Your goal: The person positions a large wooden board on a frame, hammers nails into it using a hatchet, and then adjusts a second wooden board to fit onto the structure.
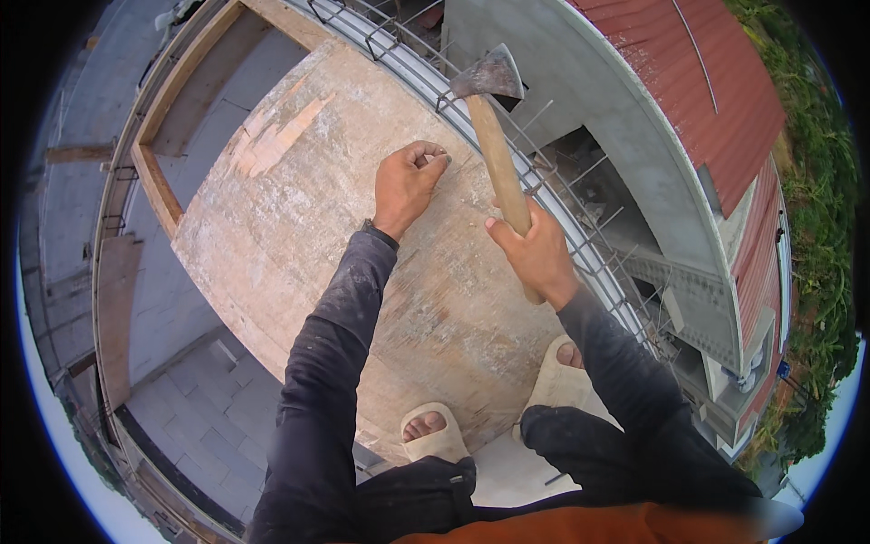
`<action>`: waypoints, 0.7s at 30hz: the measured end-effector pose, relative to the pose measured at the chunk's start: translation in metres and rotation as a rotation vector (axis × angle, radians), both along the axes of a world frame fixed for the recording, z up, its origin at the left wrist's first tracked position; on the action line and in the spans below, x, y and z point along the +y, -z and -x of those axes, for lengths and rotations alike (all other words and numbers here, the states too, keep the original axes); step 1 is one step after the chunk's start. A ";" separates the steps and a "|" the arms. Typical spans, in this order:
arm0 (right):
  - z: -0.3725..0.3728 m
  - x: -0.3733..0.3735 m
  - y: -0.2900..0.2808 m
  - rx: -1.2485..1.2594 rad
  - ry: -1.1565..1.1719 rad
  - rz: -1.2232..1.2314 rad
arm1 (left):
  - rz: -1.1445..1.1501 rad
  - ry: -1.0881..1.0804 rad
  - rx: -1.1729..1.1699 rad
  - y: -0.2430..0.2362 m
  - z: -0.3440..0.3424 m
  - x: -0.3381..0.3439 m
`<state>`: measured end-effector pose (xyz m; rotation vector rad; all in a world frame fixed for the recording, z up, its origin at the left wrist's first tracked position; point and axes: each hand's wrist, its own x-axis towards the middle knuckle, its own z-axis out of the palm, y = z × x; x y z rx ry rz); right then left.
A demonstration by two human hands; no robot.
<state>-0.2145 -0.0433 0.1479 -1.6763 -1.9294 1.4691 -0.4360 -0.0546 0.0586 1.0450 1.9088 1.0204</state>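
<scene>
My right hand grips the pale wooden handle of a hatchet, whose dark steel head is raised toward the top of the view. My left hand is closed over a weathered plywood sheet, thumb and fingertips pinched together; whatever may be in the pinch is too small to make out. Pale patches of splintered wood show on the sheet's upper left part. My feet in cream sandals stand on its lower part.
Steel rebar runs along the sheet's right edge, beside a drop to a grey building with red roofing and greenery beyond. On the left, a timber frame borders an opening above a lower grey paved surface.
</scene>
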 end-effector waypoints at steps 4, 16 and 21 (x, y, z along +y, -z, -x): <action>-0.004 0.000 0.006 -0.022 -0.073 -0.048 | -0.088 -0.214 0.139 0.028 0.061 0.052; 0.018 0.028 0.021 0.051 -0.235 -0.039 | -0.053 -0.279 0.308 0.055 0.058 0.061; 0.035 0.034 0.031 0.133 -0.242 -0.271 | -0.015 -0.279 0.300 0.050 0.058 0.061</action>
